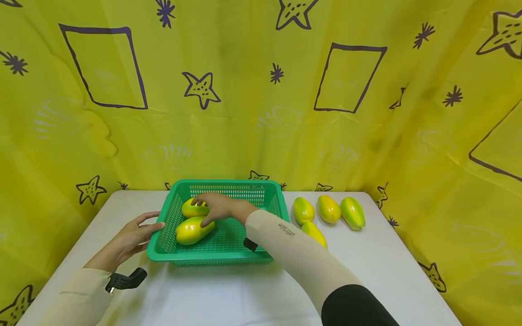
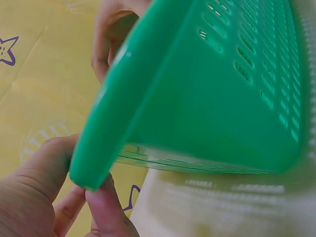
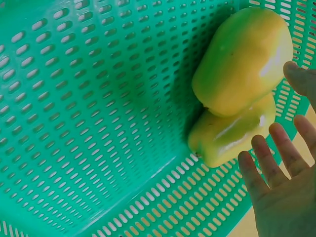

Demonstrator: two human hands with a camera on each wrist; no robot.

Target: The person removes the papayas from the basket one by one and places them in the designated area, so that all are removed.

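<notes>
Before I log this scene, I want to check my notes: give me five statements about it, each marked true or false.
1. Two yellow-green fruits lie in the green basket. True.
2. The left grip holds the basket's rim. True.
3. Loose fruit lies left of the basket. False: four loose fruits lie on the white table to its right.
4. The right grip rests on the table. False: the right grip is by the two fruits in the basket.
5. The yellow curtain bears drawn stars. True.

Yel. curtain [image 1: 236, 145] w/ dk. purple stars [image 1: 201, 89] & 4-sided outlines [image 1: 138, 68], wht. tbl. [image 1: 204, 294] in front
</notes>
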